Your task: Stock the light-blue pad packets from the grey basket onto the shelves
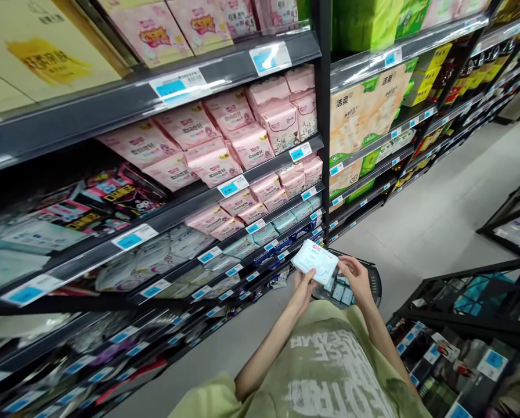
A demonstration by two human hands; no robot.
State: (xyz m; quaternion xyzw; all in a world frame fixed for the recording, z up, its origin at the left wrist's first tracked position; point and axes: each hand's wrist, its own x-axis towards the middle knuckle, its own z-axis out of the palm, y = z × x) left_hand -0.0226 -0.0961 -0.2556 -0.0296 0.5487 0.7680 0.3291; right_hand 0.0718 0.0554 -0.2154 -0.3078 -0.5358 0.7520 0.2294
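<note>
Both my hands hold a small white and pale-blue soft pack (pixel 314 260) in front of my body, low in the aisle. My left hand (pixel 304 288) grips its lower left corner with fingers closed round the edge. My right hand (pixel 354 277) pinches its right side. Just below the pack sits a dark shopping basket (pixel 372 283) with several small packs inside. My green printed shirt (pixel 329 366) fills the bottom of the view.
Tall shelving (pixel 190 81) on the left carries rows of pink, teal and white packs with blue price tags. Further shelves (pixel 373 110) hold green and cream tissue packs. A black rack (pixel 469 313) stands at the right. Pale floor (pixel 443 215) runs down the aisle.
</note>
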